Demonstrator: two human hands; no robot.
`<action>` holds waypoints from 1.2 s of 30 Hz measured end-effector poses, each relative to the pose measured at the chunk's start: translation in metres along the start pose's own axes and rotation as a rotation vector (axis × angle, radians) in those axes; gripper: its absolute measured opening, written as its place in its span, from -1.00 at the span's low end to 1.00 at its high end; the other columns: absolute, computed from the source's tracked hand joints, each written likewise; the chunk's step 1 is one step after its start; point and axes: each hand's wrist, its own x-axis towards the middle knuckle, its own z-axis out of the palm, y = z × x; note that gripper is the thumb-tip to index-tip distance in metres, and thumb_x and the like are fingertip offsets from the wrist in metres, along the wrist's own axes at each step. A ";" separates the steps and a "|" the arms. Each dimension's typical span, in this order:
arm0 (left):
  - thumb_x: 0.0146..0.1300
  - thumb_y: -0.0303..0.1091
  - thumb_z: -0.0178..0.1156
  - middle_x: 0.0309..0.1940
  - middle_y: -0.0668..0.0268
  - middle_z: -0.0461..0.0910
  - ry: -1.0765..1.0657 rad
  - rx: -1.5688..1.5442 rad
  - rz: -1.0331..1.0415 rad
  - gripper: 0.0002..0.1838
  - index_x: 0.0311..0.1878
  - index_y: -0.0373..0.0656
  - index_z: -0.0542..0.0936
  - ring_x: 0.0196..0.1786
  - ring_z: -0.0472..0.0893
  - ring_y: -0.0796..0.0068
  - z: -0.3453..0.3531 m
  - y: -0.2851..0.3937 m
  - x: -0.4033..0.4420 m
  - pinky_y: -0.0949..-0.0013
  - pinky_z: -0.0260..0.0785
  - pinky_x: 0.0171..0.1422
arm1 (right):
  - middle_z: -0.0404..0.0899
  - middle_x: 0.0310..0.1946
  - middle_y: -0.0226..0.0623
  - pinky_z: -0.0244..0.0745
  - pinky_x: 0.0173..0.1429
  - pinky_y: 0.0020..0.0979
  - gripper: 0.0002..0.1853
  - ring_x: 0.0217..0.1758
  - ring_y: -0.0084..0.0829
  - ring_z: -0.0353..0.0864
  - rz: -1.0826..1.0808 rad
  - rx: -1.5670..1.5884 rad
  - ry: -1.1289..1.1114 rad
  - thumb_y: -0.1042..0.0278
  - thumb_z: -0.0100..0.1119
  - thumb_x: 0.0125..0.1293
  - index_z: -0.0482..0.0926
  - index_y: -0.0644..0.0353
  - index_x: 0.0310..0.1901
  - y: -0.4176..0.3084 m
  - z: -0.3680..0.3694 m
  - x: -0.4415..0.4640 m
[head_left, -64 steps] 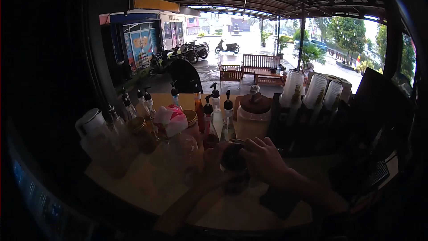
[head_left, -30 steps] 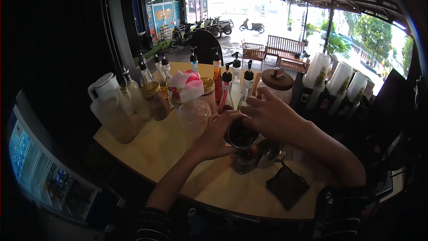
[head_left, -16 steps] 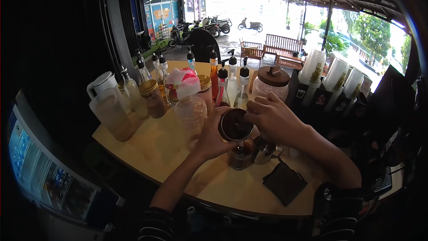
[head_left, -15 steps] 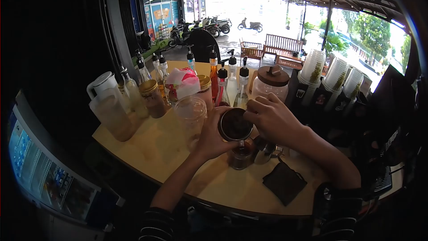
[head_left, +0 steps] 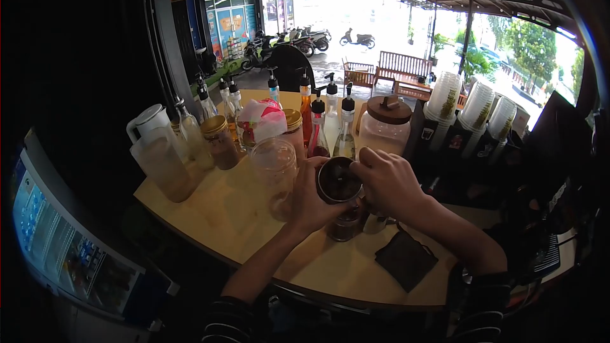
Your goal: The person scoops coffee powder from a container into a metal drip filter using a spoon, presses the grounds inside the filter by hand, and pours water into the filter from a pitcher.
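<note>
A round metal-rimmed cup (head_left: 340, 180) with dark contents is tilted so that its mouth faces me. My left hand (head_left: 311, 197) is wrapped round its left side. At its upper right rim, my right hand (head_left: 386, 181) is closed, fingers curled; whatever it pinches is too small to make out. Under the cup stands a small glass (head_left: 345, 225) with dark liquid, and beside it a metal pitcher (head_left: 376, 223), partly hidden by the right hand. A clear plastic jar (head_left: 274, 159) is just left of my left hand. A dark folded cloth (head_left: 406, 259) lies to the right.
Several pump bottles (head_left: 346, 130) and a wooden-lidded jar (head_left: 386, 128) line the back of the table (head_left: 210, 228). Pitchers (head_left: 165, 165) stand at left. Stacked plastic cups (head_left: 445, 95) are at back right, near a dark screen (head_left: 540, 143). A lit fridge (head_left: 70, 235) is at lower left.
The view first tipped down and brightened. Since half a second ago, the cup has shifted slightly right, and my right hand has moved a little lower beside it.
</note>
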 end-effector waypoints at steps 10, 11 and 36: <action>-0.36 -0.14 0.65 -0.02 0.20 0.43 -0.025 0.056 0.042 -0.11 0.07 -0.20 0.38 0.05 0.52 0.28 -0.004 0.006 0.001 0.25 0.39 0.16 | 0.45 -0.21 -0.31 0.56 -0.15 -0.28 -0.66 -0.11 -0.31 0.60 -0.002 0.093 -0.059 0.34 0.34 -0.10 0.52 0.16 -0.23 -0.005 0.001 -0.007; -0.36 -0.14 0.65 -0.02 0.20 0.43 -0.025 0.056 0.043 -0.11 0.07 -0.20 0.38 0.05 0.52 0.28 -0.004 0.008 0.001 0.25 0.39 0.16 | 0.45 -0.20 -0.31 0.56 -0.16 -0.29 -0.65 -0.12 -0.33 0.60 -0.021 0.103 -0.072 0.34 0.36 -0.12 0.52 0.15 -0.24 -0.007 0.002 -0.009; -0.33 -0.12 0.59 0.08 0.20 0.44 -0.127 0.179 0.210 -0.09 0.17 -0.09 0.36 0.16 0.45 0.14 -0.016 0.006 0.009 0.11 0.22 0.26 | 0.46 -0.21 -0.37 0.34 0.01 -0.30 -0.71 -0.02 -0.37 0.51 -0.047 -0.012 0.027 0.37 0.31 -0.10 0.55 0.12 -0.26 -0.004 -0.005 -0.005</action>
